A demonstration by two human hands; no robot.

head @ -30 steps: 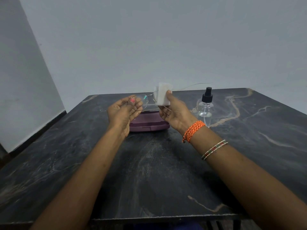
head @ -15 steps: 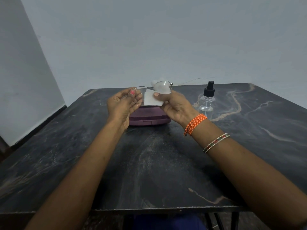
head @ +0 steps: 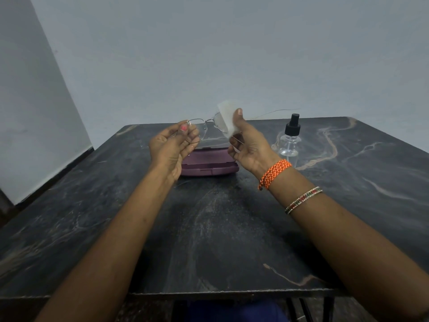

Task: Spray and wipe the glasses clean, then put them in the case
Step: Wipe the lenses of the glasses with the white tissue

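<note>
the table [head: 209, 240] is a dark stone-patterned slab, and everything for the job sits toward its far end. the purple case [head: 209, 162] lies shut and flat there, partly behind both hands, and the clear spray bottle [head: 289, 141] with its black pump top stands upright to the right of the case, apart from it.

the left hand [head: 171, 145] is closed on the glasses [head: 199, 131], pinching the rim of the left-side lens between thumb and fingers and holding the frame up in the air above the case. the right hand [head: 246, 140] is closed on a white cloth [head: 226, 118], thumb on the near face, pressing it over the other lens.

the step in hand looks like wiping that lens. to do it well, i think the cloth should sandwich the lens, front and back, and move in small light circles while the left hand braces near the bridge, not out at the thin rim. too much push could bend so slight a frame.

the glasses are thin silver wire with clear, squarish lenses. one arm [head: 271, 112] trails out to the right as a fine pale line. whether the lenses are wet or smeared is too small to tell.
</note>
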